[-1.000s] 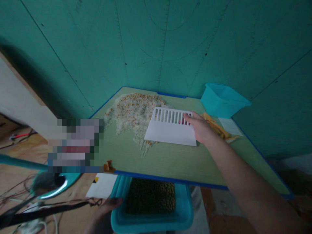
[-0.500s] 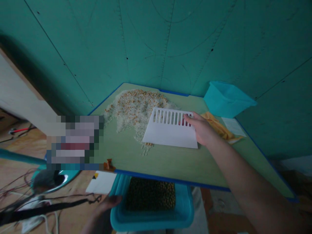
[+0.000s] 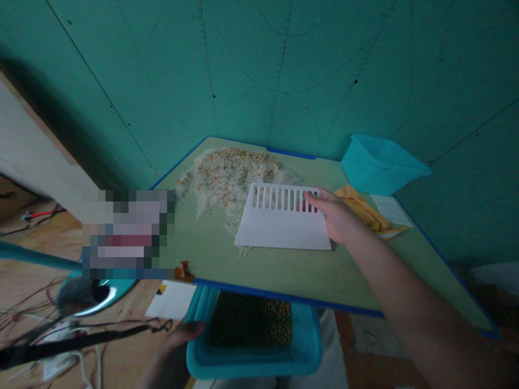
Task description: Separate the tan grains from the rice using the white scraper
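Note:
My right hand [image 3: 340, 217] grips the right end of a white slotted plastic board [image 3: 284, 231], thumb over the slots. The board leans over the near side of a spread heap of white grains and yellow-brown beans [image 3: 231, 170] on the table. A few white grains [image 3: 243, 251] show just past its lower edge. Below the table's front edge, my left hand [image 3: 186, 335] holds the left rim of a teal plastic basin [image 3: 255, 368]. Dark and tan beans [image 3: 251, 321] lie inside it. The fingers of my left hand are mostly hidden under the basin.
The pale green table [image 3: 344, 275] has a blue edge and stands against a green wall [image 3: 251, 65]. At the right back are a turquoise bin [image 3: 377, 167] and a yellow cloth [image 3: 363, 210]. A blurred-out patch [image 3: 130, 232] covers the left side. Cables [image 3: 81, 340] cross the lower left.
The white board has come slightly towards me and now covers beans that showed at its lower edge. My left hand stays at the basin's rim. The view has shifted a little.

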The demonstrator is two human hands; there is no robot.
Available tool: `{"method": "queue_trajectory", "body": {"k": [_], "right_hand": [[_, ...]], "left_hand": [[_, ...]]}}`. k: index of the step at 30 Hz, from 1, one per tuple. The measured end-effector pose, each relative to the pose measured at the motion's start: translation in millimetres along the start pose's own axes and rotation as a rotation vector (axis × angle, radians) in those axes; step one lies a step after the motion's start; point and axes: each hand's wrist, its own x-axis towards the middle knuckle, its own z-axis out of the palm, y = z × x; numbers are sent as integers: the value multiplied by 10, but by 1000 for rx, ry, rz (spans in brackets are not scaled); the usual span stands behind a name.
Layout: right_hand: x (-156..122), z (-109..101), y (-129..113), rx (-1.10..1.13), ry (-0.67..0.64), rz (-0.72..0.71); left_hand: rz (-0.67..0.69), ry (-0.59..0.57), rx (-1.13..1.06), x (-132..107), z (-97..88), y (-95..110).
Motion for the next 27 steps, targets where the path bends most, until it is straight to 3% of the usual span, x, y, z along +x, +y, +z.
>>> {"method": "queue_trajectory", "body": {"k": [8, 27], "right_hand": [[-5, -12, -36, 49, 77, -29], [-74, 80, 4, 59, -22, 32]], "left_hand": [[-7, -46, 14, 0, 3, 3], [-12, -103, 35, -5, -5, -3]]}}
